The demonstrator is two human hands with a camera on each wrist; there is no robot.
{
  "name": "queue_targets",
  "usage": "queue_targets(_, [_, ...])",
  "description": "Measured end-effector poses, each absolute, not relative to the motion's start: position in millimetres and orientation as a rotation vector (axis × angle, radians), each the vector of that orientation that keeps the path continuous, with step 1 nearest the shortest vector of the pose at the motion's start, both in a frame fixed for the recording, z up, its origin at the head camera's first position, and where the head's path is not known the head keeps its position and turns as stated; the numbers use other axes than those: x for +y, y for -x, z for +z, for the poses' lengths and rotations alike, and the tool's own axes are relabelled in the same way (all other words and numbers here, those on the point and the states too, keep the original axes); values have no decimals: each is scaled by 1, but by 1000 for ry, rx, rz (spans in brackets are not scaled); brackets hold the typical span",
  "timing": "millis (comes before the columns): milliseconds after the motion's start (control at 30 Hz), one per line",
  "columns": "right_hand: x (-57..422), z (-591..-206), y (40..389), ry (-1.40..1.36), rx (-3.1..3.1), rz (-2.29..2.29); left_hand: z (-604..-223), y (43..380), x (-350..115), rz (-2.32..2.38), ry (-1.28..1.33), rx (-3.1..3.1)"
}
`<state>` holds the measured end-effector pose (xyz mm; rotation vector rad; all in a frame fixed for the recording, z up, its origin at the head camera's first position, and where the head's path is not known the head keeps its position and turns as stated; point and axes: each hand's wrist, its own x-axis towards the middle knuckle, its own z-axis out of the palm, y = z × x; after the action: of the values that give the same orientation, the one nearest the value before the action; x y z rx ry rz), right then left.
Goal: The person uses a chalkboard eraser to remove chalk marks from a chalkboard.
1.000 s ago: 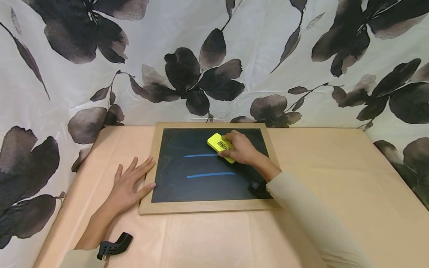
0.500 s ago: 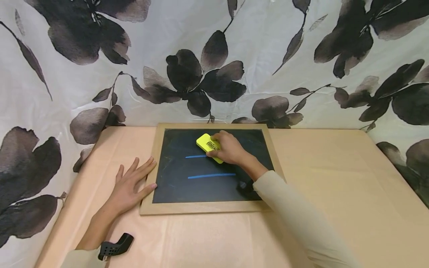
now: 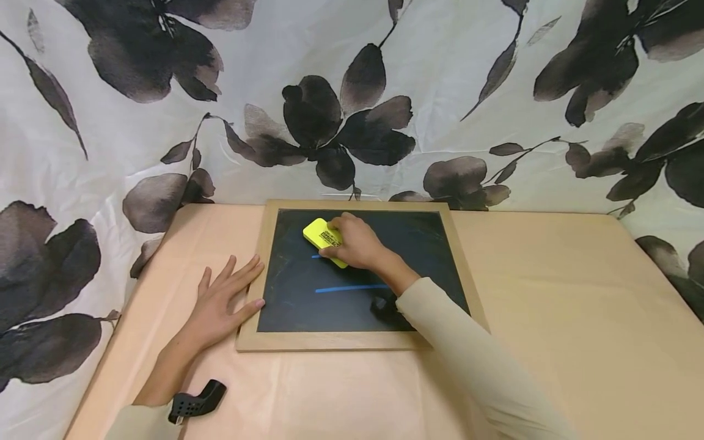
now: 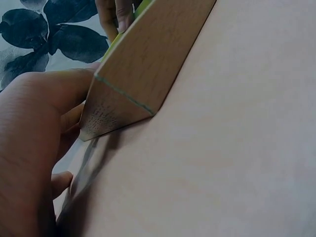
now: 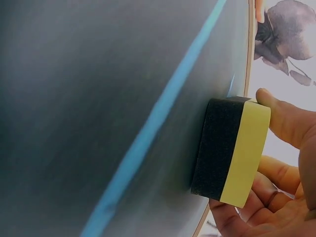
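Observation:
My right hand (image 3: pixel 359 243) grips a yellow board eraser (image 3: pixel 316 232) between thumb and fingers. In the right wrist view the eraser's black felt side (image 5: pixel 217 148) lies against the blackboard (image 3: pixel 308 315). Two blue lines are on the board: a short stub of the upper one (image 3: pixel 316 256) shows beside the eraser, and the lower blue line (image 3: pixel 349 288) is long. My left hand (image 3: pixel 217 311) has its fingers spread, with fingertips and thumb touching the left side of the wooden frame (image 3: pixel 250 305). The left wrist view shows the frame's edge (image 4: pixel 143 59) close by that hand.
The board lies on a table with a pale peach cover (image 3: pixel 550 293). Behind it hangs a white cloth (image 3: pixel 440 79) with dark printed flowers. A black wrist device (image 3: pixel 197 403) is strapped at the left sleeve; another dark device (image 3: pixel 385 305) sits under the right wrist.
My right hand has slid left across the board with the eraser. The upper blue line shows less and less, down to a short stub. My left hand stays on the frame.

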<state>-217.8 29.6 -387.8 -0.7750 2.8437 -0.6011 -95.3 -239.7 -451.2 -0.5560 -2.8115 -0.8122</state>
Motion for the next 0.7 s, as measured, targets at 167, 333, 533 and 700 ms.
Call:
queue_targets(167, [17, -385, 216, 816, 2846, -608, -450, 96, -240, -799, 558, -2807])
queue_targets(333, [7, -384, 217, 855, 2836, -637, -447, 97, -241, -793, 560, -2793])
queue_targets(533, [8, -388, 223, 771, 2752, -740, -450, 96, -240, -781, 554, -2796])
queue_targets(700, [5, -389, 220, 758, 2741, -702, -453, 95, -239, -779, 556, -2794])
